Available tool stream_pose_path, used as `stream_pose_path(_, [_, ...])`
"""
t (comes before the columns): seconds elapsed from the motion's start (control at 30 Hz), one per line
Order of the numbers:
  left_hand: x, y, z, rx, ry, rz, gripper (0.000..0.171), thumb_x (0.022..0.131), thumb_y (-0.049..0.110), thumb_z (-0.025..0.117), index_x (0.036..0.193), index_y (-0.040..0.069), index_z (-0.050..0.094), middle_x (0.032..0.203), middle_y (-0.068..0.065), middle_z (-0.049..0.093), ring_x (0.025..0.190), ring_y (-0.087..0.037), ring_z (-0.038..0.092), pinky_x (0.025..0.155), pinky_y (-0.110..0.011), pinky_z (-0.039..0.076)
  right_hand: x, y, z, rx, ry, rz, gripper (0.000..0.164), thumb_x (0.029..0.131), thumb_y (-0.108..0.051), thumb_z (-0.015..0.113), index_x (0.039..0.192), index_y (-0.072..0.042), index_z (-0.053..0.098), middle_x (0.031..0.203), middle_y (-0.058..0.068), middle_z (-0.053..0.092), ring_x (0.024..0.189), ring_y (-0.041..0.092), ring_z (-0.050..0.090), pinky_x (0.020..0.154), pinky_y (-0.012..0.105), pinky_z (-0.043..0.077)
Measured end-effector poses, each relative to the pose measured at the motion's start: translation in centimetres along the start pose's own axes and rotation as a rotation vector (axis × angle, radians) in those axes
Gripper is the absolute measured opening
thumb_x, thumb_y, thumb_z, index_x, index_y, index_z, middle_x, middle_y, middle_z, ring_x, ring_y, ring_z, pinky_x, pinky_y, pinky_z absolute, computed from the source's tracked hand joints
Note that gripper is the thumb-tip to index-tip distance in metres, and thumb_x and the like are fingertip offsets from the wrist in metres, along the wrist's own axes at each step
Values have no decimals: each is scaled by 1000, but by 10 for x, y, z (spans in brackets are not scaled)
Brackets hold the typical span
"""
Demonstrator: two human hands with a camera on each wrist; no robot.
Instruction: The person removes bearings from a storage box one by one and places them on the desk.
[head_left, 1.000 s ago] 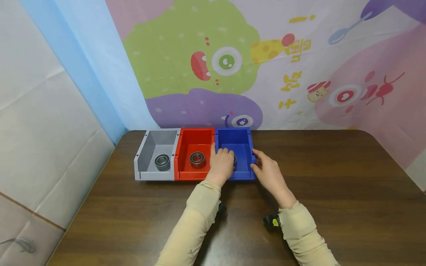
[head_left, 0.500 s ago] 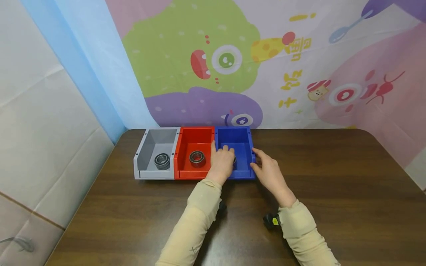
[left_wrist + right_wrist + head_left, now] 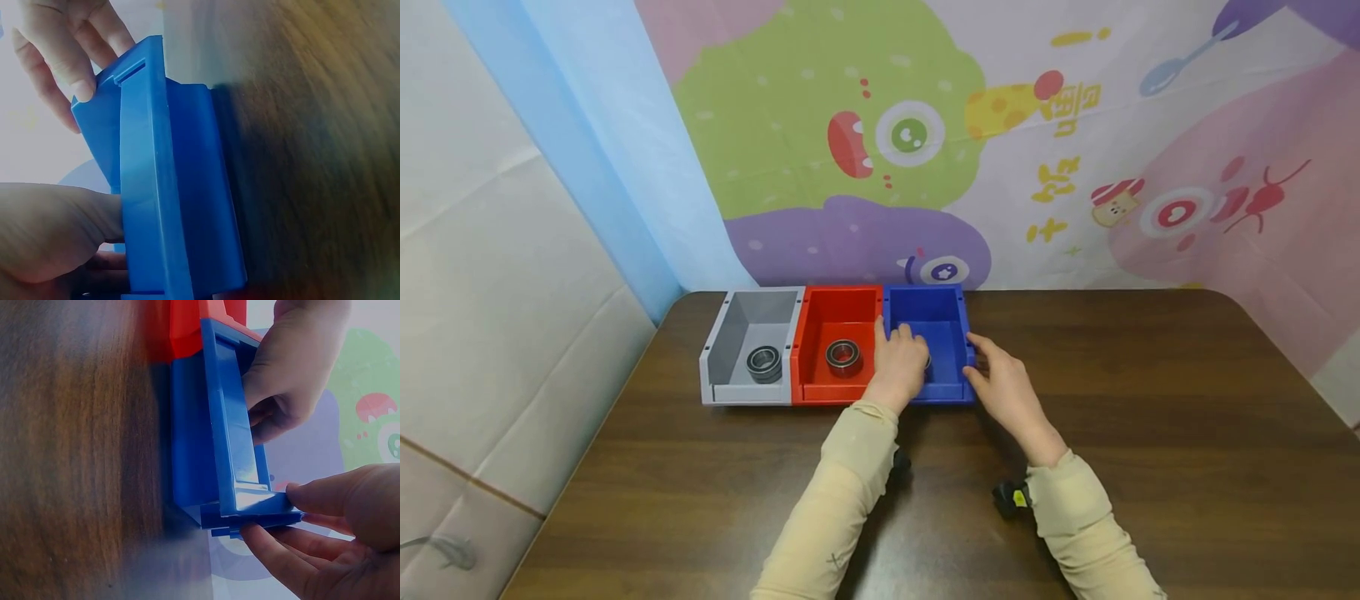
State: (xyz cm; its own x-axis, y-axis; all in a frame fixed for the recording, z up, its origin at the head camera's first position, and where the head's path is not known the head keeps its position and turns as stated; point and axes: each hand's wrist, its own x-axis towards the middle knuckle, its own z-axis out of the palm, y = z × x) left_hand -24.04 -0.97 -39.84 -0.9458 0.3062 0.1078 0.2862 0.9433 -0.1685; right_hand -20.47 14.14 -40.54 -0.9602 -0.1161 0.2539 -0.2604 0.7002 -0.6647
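Blue bin [image 3: 942, 327] bracketed: left hand [image 3: 898, 367] curled over its left wall, fingers inside; right hand [image 3: 1006, 390] pinching the right wall; long axis near-to-far.

Yellow characters are printed on the cartoon backdrop [image 3: 1060, 167] behind the table, too stylised to read; the bins carry no lettering.
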Motion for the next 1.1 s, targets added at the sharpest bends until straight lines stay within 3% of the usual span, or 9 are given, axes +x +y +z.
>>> stream_pose_path(0.17, [0, 1, 0, 5, 15, -8, 20, 83, 16, 56, 99, 7, 63, 105, -11, 50, 105, -27, 47, 105, -51, 21, -1, 0, -1, -2, -6, 3, 47, 85, -6, 60, 130, 0, 45, 117, 24, 57, 99, 34, 61, 83, 43, 48])
stream_pose_path(0.3, [-1, 0, 1, -9, 70, -7, 25, 77, 18, 63, 99, 6, 61, 108, -13, 49, 101, -27, 50, 104, -52, 23, 0, 0, -1, 1, -8, 6, 48, 85, -6, 60, 130, 0, 45, 118, 23, 57, 99, 34, 61, 83, 43, 48])
stream_pose_path(0.5, [-3, -5, 4, -126, 184, 26, 38, 66, 18, 71, 99, 3, 61, 109, -17, 50, 96, -30, 54, 103, -52, 26, 0, 0, -1, 0, -12, 12, 48, 85, -7, 59, 130, 0, 44, 119, 23, 56, 101, 34, 60, 83, 43, 48])
stream_pose_path(0.7, [-7, -13, 4, -281, 245, 93, 39, 68, 13, 70, 103, -1, 57, 105, -18, 51, 99, -34, 51, 102, -51, 28, 0, 0, 0, 2, -8, 8, 48, 85, -6, 59, 130, 0, 45, 118, 23, 57, 99, 33, 61, 83, 43, 48])
stream_pose_path(0.9, [-12, -19, 3, -358, 225, 138, 48, 75, 21, 69, 114, -1, 54, 106, -16, 58, 101, -33, 50, 104, -50, 27, 0, 1, 1, 0, -6, 7, 48, 84, -7, 60, 130, -1, 46, 118, 22, 58, 98, 33, 62, 82, 43, 49])
stream_pose_path(1.1, [-18, -20, 2, -417, 213, 157, 53, 74, 32, 72, 113, 1, 55, 105, -13, 59, 99, -28, 51, 104, -45, 28, 0, 1, 0, 1, -8, 13, 48, 85, -7, 60, 130, -1, 45, 117, 22, 58, 97, 33, 62, 82, 43, 49])
